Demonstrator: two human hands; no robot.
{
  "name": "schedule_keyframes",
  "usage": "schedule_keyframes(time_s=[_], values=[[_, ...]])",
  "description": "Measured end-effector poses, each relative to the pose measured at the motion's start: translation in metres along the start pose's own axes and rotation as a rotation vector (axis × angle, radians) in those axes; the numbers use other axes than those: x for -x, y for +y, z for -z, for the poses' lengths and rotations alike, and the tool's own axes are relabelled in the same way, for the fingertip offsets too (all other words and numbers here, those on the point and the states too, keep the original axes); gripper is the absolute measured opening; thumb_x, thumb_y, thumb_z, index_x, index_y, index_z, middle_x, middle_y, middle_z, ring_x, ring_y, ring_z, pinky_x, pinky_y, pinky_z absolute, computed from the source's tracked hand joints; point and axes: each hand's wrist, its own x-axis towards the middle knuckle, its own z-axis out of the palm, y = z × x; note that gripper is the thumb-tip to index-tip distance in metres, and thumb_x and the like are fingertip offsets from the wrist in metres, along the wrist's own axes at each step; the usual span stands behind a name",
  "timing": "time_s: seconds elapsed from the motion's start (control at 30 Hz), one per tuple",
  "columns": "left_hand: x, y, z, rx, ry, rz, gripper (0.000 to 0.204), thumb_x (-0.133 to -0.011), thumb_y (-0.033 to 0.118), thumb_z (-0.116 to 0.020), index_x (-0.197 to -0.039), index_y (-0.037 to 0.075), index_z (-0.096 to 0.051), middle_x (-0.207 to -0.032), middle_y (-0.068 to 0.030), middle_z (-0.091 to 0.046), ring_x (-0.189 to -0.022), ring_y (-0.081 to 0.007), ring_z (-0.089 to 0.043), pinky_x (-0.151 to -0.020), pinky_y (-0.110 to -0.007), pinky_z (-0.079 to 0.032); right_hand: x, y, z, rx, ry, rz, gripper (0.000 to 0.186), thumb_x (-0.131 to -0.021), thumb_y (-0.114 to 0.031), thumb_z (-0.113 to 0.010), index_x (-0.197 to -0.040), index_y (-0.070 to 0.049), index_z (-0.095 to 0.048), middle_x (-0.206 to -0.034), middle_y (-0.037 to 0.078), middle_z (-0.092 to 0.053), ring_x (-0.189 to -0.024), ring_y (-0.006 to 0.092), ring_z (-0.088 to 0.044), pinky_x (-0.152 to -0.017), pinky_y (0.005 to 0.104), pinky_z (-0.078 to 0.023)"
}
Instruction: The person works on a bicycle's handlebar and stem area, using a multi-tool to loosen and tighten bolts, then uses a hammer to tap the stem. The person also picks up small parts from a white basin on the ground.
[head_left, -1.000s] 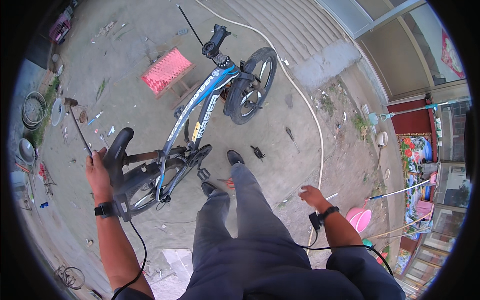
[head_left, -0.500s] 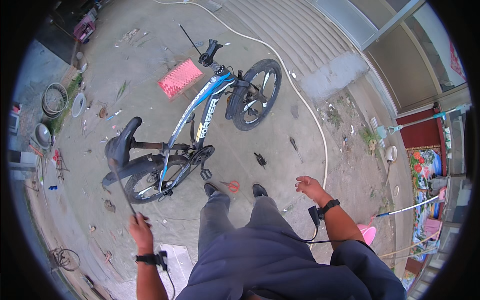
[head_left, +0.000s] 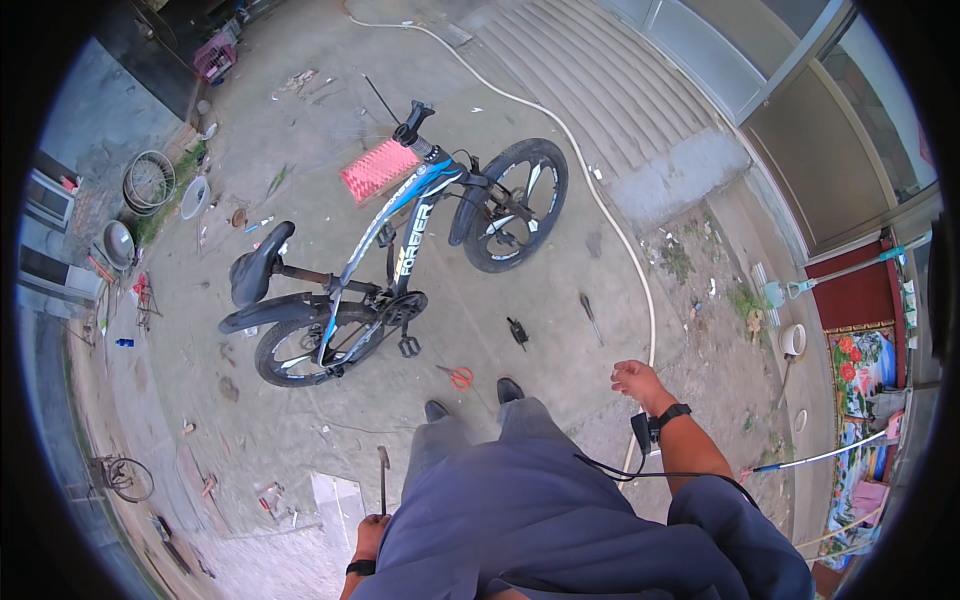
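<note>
A thin dark metal rod with a bent, wider end [head_left: 383,478] stands up from my left hand [head_left: 369,536], which is closed around its lower part beside my left thigh. What exact kind of tool it is does not show. My right hand [head_left: 634,381] hangs over the ground at the right with fingers loosely bent and apart, holding nothing. In front of me a blue, white and black bicycle [head_left: 405,255] stands beyond both hands, without handlebars in view. On the ground lie orange-handled scissors [head_left: 460,377], a small black part [head_left: 517,333] and a dark-handled screwdriver [head_left: 590,313].
A pink woven-top stool [head_left: 380,170] stands behind the bicycle. A pale hose [head_left: 625,235] curves along the right side, near concrete steps [head_left: 560,80]. Basins and wheel rims [head_left: 148,183] lie at the far left. A white sheet [head_left: 338,500] lies near my left arm.
My left hand has drawn back and inward with the rod, from beside the bicycle's rear wheel to my thigh. My right hand has shifted slightly right. My body view has turned and stepped back somewhat.
</note>
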Motion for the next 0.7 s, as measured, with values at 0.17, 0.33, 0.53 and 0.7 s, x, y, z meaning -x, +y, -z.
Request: schedule_keyframes(time_s=[0.17, 0.33, 0.53, 0.7], values=[[0.002, 0.014, 0.017, 0.067, -0.156, -0.087, 0.026, -0.093, 0.018, -0.064, -0.094, -0.007, -0.072, -0.084, -0.0141, -0.074, -0.08, -0.0225, -0.071, -0.074, -0.034, -0.055, 0.01, 0.011, -0.017, -0.038, -0.025, 0.002, 0.036, -0.092, -0.024, -0.072, -0.123, -0.007, -0.063, -0.104, 0.005, -0.072, -0.087, 0.0161, -0.072, -0.074, 0.0294, -0.052], [-0.009, 0.018, 0.037, 0.255, -0.156, 0.088, 0.033, -0.093, 0.009, -0.056, -0.119, -0.01, -0.062, -0.097, -0.0155, -0.073, -0.079, -0.0235, -0.069, -0.072, -0.035, -0.055, 0.022, 0.002, -0.047, 0.032, -0.052, 0.014, 0.038, -0.093, -0.024, -0.071, -0.126, -0.006, -0.063, -0.105, 0.004, -0.072, -0.088, 0.0159, -0.072, -0.074, 0.0296, -0.051], [-0.025, -0.037, 0.056, 0.34, -0.152, 0.049, 0.043, -0.092, 0.009, -0.057, -0.129, -0.013, -0.057, -0.104, -0.0175, -0.073, -0.085, -0.0262, -0.07, -0.077, -0.038, -0.056, 0.036, -0.028, -0.107, 0.086, -0.072, 0.076, 0.041, -0.093, -0.026, -0.069, -0.128, -0.005, -0.063, -0.107, 0.003, -0.072, -0.092, 0.0157, -0.071, -0.077, 0.0292, -0.051], [-0.046, -0.097, 0.078, 0.221, -0.18, 0.031, 0.045, -0.091, 0.01, -0.059, -0.13, -0.012, -0.058, -0.106, -0.0174, -0.072, -0.084, -0.0251, -0.069, -0.076, -0.036, -0.055, 0.048, -0.042, -0.161, 0.136, -0.108, 0.082, 0.041, -0.093, -0.026, -0.068, -0.129, -0.005, -0.062, -0.109, 0.003, -0.072, -0.094, 0.0153, -0.071, -0.079, 0.0293, -0.051]])
